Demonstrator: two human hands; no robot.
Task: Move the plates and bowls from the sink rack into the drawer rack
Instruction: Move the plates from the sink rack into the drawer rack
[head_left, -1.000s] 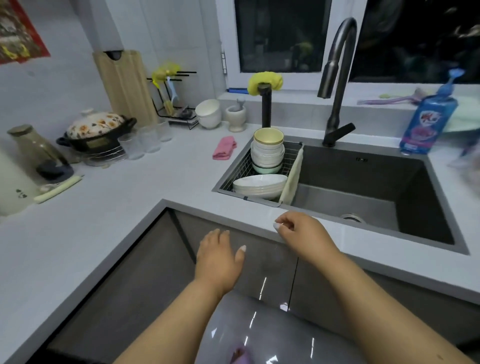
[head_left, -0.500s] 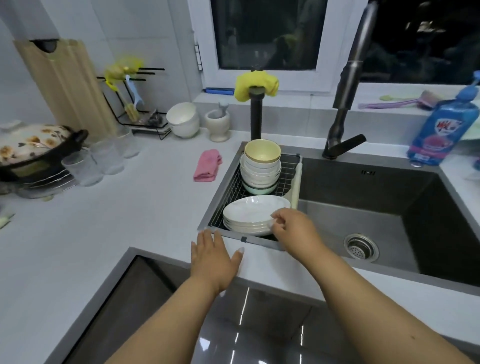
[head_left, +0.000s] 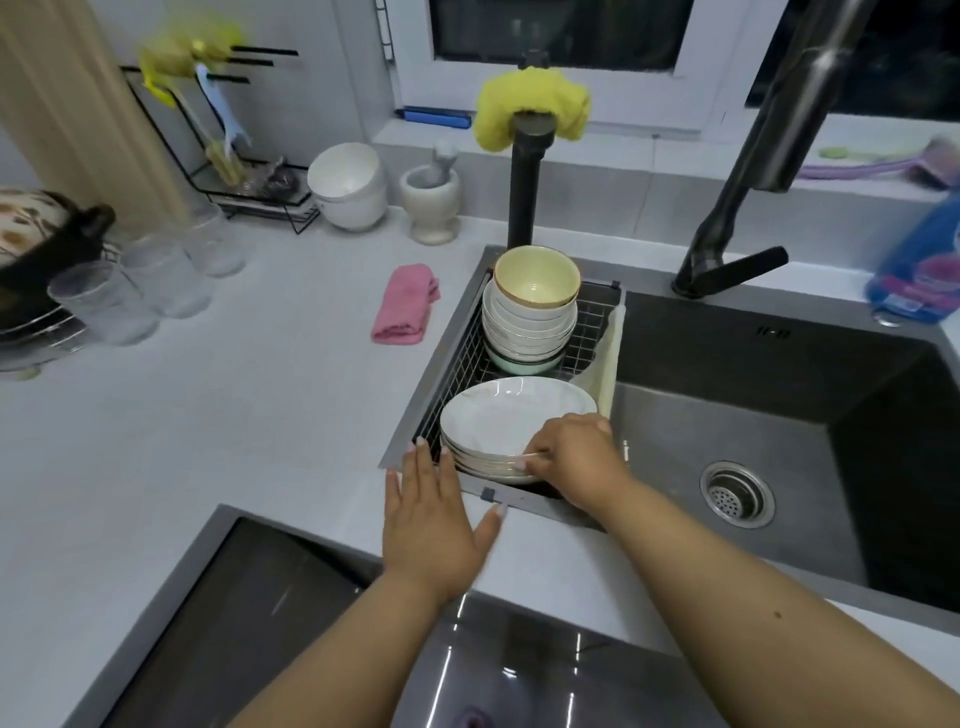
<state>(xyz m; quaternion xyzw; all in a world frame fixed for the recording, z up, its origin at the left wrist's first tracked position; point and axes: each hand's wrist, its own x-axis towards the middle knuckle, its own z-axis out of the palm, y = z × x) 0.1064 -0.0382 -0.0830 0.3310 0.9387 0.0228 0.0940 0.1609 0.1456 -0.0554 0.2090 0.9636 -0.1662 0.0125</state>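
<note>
Right hand (head_left: 574, 457) curled over the near right edge of the stack of white plates (head_left: 511, 428), fingers hooked round the rims at roughly 5 o'clock on the stack, thumb side hidden beneath the knuckles; gripping at least the upper plates, exact number impossible to tell. Left hand (head_left: 434, 517) flat and spread, fingers straight and slightly apart, holding nothing, hovering over or resting on the grey countertop (head_left: 208, 426) at the sink's near left corner, fingertips just reaching the rim of the wire sink rack (head_left: 457, 358) at about 8 o'clock from the plates; contact with the surface not clear. Hands close together but not touching. Plates lying flat in the near end of the sink rack, which sits in the left part of the dark sink (head_left: 753, 415). At 12 o'clock from the plates, in the far end of the same rack, a tall stack of bowls (head_left: 530, 317), pale yellow on top, white below, a green one at the bottom. A beige cloth (head_left: 605, 364) draped over the rack's right side. Drain strainer (head_left: 736, 493) at 3 o'clock from the right hand. Pink folded cloth (head_left: 408, 310) on the counter at 10 o'clock from the plates. Dark faucet (head_left: 763, 156) beyond the basin.
</note>
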